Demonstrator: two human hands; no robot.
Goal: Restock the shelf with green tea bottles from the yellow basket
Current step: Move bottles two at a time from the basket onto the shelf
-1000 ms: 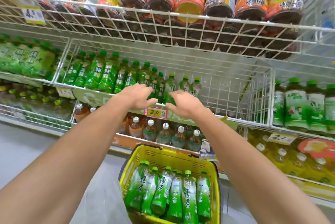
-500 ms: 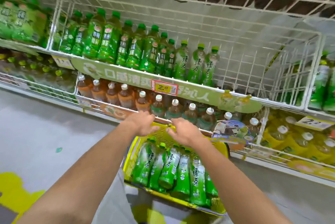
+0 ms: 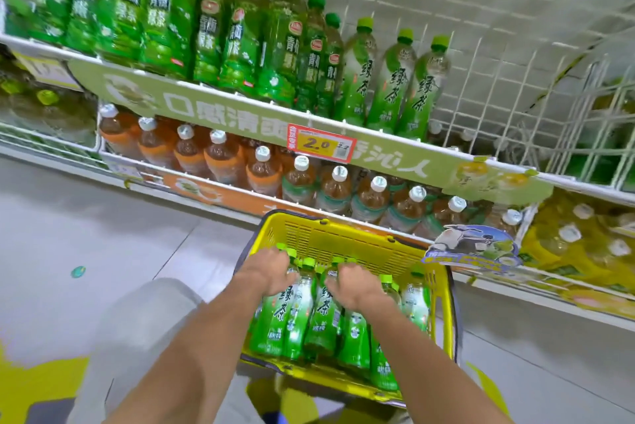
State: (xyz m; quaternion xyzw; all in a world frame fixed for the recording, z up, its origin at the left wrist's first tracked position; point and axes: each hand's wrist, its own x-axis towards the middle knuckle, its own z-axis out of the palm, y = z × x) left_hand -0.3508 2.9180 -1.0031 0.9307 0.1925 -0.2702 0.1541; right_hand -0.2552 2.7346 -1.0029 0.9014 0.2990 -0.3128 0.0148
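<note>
A yellow basket (image 3: 347, 229) stands on the floor below the shelf, holding several green tea bottles (image 3: 355, 337) that lie side by side, caps towards the shelf. My left hand (image 3: 269, 272) reaches into it, fingers curled round the neck of a bottle at the left (image 3: 275, 317). My right hand (image 3: 355, 282), slightly blurred, curls round the neck of a middle bottle (image 3: 324, 313). Up on the white wire shelf (image 3: 515, 97), three matching green tea bottles (image 3: 390, 86) stand upright, with bare wire floor to their right.
Darker green bottles (image 3: 240, 42) fill the shelf's left part. A green banner with a 2.0 price tag (image 3: 321, 143) runs along its front edge. Brown tea bottles (image 3: 302, 179) fill the shelf below, yellow bottles (image 3: 584, 238) at the lower right. Grey floor lies to the left.
Both hands have dropped from the shelf's front edge into the basket and now close on bottle necks. The camera has tilted down and moved closer.
</note>
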